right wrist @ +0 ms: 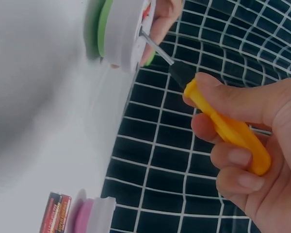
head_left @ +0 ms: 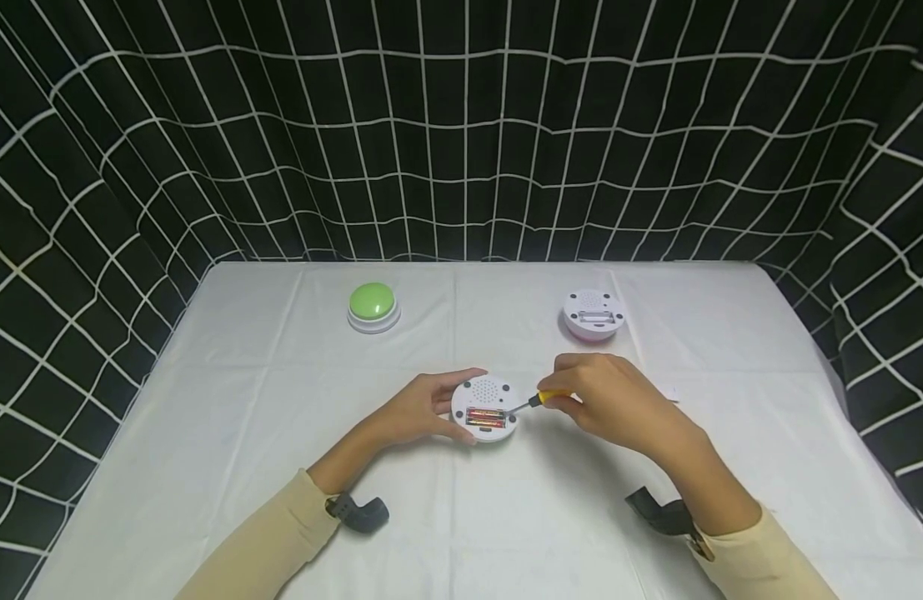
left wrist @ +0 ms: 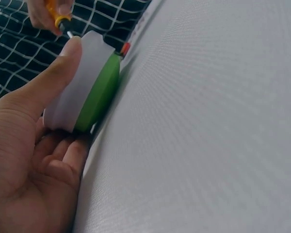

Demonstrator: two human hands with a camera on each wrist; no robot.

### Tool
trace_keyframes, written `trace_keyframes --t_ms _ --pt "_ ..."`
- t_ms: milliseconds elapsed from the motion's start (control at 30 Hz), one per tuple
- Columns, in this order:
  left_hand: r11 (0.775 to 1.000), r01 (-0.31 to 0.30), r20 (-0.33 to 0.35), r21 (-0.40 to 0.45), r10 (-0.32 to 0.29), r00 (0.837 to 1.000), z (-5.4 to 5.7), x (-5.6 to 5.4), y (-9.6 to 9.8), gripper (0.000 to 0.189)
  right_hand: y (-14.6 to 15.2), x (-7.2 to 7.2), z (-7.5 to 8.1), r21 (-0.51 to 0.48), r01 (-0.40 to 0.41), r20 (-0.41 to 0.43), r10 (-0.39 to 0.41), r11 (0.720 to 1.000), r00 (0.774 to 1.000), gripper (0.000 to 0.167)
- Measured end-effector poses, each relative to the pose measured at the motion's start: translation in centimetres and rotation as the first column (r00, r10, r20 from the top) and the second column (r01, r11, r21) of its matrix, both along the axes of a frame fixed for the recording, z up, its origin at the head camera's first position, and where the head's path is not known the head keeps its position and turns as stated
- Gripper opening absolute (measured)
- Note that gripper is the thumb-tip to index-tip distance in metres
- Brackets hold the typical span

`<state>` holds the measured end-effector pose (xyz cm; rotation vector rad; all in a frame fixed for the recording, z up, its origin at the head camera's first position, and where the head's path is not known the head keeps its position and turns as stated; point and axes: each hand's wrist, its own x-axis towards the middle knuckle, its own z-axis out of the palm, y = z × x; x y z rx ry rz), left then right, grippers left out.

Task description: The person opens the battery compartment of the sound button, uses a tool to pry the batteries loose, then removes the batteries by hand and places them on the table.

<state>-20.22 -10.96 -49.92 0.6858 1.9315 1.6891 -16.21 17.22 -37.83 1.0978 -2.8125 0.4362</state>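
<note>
Beige sleeves [head_left: 258,542] reached over the white tablecloth [head_left: 536,533]. Mid-table, the left hand [head_left: 418,408] gripped an upturned green-domed push button [head_left: 485,397] by its rim, two red batteries [head_left: 486,417] in its open compartment. The right hand [head_left: 607,400] clasped a yellow-handled screwdriver [head_left: 554,395], its tip beside those batteries. Farther back sat an upturned pink button [head_left: 594,315] and an upright green button [head_left: 373,305].

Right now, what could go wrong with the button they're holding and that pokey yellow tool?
The screwdriver has its tip right beside the batteries, so it might slip and scratch one, or poke the left hand gripping the button. A battery could perhaps pop out, since no cover is over them. And the button's rounded green dome faces down toward the table, so it might rock if the right hand pushes hard.
</note>
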Motion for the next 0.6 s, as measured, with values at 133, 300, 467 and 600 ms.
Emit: trace_keyframes --t_ms 133,300,467,600 --pt "1.000 0.000 -0.023 -0.007 -0.001 1.000 -0.16 -0.05 0.02 0.095 0.09 -0.18 -0.33 -0.013 -0.002 0.003 0.002 1.000 1.000 0.014" --pt "1.000 0.000 -0.008 -0.004 0.000 1.000 -0.03 -0.07 0.01 0.096 0.26 -0.40 -0.58 -0.022 0.010 0.013 -0.010 1.000 1.000 0.011" --pt "1.000 -0.003 0.010 -0.003 0.003 1.000 0.05 -0.01 0.00 0.097 0.40 -0.48 -0.60 -0.022 0.018 0.021 -0.018 1.000 1.000 0.007" --pt "1.000 0.000 0.011 0.003 0.000 1.000 -0.06 -0.03 -0.02 0.097 0.52 -0.50 -0.59 -0.018 0.026 0.024 -0.026 0.999 0.999 0.008"
